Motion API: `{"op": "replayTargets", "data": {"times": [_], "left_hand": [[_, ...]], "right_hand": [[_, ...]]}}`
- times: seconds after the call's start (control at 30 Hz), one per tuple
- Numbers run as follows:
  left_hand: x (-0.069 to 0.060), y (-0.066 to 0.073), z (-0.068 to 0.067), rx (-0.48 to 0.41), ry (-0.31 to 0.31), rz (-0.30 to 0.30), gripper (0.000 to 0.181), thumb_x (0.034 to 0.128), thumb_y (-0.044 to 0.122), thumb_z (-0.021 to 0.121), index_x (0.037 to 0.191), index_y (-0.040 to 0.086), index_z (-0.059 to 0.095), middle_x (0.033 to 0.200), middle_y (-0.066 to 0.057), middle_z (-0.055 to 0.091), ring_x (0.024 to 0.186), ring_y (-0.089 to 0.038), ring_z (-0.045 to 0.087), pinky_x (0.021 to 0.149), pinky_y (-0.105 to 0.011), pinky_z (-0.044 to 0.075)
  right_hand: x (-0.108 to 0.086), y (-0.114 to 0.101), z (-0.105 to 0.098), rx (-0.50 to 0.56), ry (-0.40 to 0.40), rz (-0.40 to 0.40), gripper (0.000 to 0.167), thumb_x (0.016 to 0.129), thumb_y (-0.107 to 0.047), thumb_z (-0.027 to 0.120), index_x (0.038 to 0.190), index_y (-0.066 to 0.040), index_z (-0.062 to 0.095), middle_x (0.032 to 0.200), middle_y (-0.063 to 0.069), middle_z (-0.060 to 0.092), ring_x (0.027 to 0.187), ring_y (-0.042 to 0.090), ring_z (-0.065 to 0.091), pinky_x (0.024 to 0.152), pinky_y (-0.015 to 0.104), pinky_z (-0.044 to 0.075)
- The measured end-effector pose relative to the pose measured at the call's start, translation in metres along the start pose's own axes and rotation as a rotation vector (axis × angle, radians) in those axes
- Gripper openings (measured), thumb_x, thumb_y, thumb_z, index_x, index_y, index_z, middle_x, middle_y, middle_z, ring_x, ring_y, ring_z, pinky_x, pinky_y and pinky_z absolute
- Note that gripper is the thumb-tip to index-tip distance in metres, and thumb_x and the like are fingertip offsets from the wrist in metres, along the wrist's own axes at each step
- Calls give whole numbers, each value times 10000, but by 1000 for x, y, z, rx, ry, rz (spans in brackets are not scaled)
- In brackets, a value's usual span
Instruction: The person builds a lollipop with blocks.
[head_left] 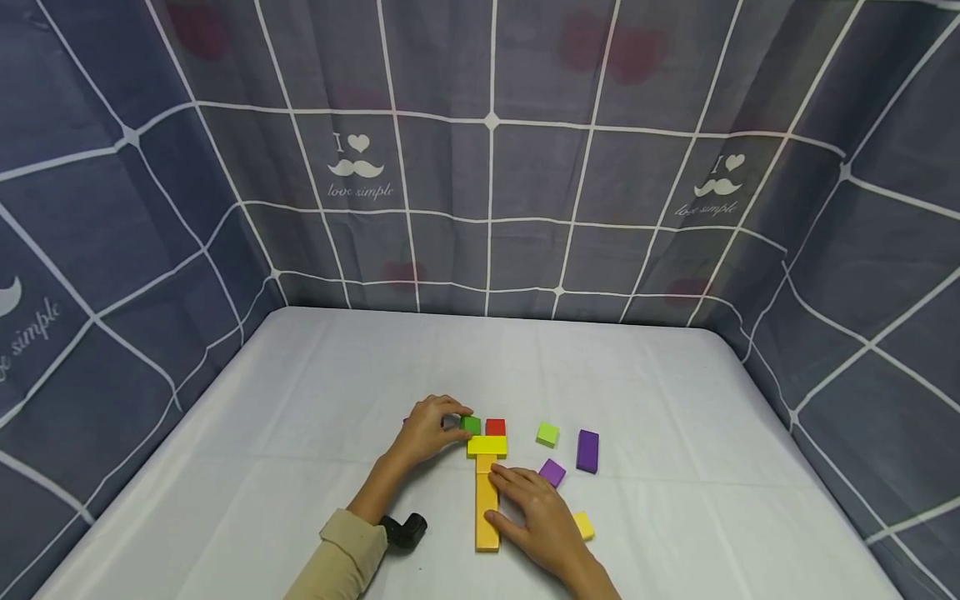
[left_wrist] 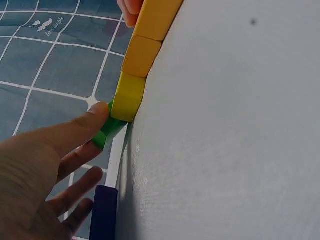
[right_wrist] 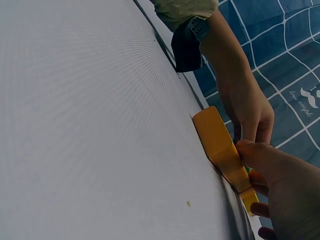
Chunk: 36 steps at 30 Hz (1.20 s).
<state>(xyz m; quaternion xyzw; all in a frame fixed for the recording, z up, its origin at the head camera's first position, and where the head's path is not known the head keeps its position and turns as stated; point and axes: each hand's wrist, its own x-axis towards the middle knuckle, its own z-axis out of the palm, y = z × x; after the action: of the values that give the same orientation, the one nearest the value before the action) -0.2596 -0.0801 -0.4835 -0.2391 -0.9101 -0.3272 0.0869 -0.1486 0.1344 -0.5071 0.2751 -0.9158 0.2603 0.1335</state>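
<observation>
My left hand (head_left: 430, 431) pinches a green block (head_left: 471, 425) between thumb and fingers, at the left end of a yellow block (head_left: 487, 447) lying crosswise. Just right of the green block, behind the yellow one, lies a red block (head_left: 496, 427). Below the crosswise block, a small orange block (head_left: 486, 463) and a long orange block (head_left: 487, 512) form a straight stem. My right hand (head_left: 542, 518) rests its fingers and thumb against the stem's right side. In the left wrist view the green block (left_wrist: 111, 128) touches the yellow block (left_wrist: 128, 96).
To the right lie a lime block (head_left: 547, 434), a long purple block (head_left: 588, 452), a small purple block (head_left: 552, 472) and a yellow block (head_left: 583, 526). A dark blue block (left_wrist: 104, 212) stands near the left hand's fingers. A black device is at the left wrist.
</observation>
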Motion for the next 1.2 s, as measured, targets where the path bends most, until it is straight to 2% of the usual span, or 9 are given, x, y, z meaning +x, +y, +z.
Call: {"op": "replayTargets", "data": {"times": [0.23, 0.53, 0.83, 1.2], "left_hand": [[-1, 1, 0, 35, -4, 10, 331, 727, 263, 786, 1025, 137, 715, 986, 15, 660, 962, -195, 548, 888, -442, 411], [-1, 2, 1, 150, -29, 37, 388, 724, 382, 768, 1045, 173, 713, 1013, 35, 666, 990, -190, 552, 850, -414, 387], [-1, 1, 1, 140, -56, 42, 408, 735, 390, 758, 1054, 140, 713, 999, 42, 688, 987, -162, 563, 857, -391, 394], [-1, 5, -1, 138, -53, 62, 378, 735, 353, 768, 1046, 144, 716, 977, 24, 691, 969, -178, 575, 858, -407, 401]], "right_hand": [[0, 1, 1, -11, 10, -4, 500, 865, -468, 591, 1255, -156, 591, 1325, -89, 509, 1176, 111, 470, 954, 407, 427], [-1, 0, -1, -5, 1, -5, 496, 870, -459, 589, 1256, -148, 590, 1323, -84, 510, 1177, 130, 473, 960, 420, 419], [0, 0, -1, -2, 6, -7, 495, 867, -451, 598, 1255, -143, 590, 1318, -75, 517, 1175, 130, 474, 956, 416, 424], [-1, 0, 0, -1, 36, -27, 487, 855, -438, 620, 1237, -137, 605, 1305, -70, 530, 1165, 120, 479, 954, 405, 425]]}}
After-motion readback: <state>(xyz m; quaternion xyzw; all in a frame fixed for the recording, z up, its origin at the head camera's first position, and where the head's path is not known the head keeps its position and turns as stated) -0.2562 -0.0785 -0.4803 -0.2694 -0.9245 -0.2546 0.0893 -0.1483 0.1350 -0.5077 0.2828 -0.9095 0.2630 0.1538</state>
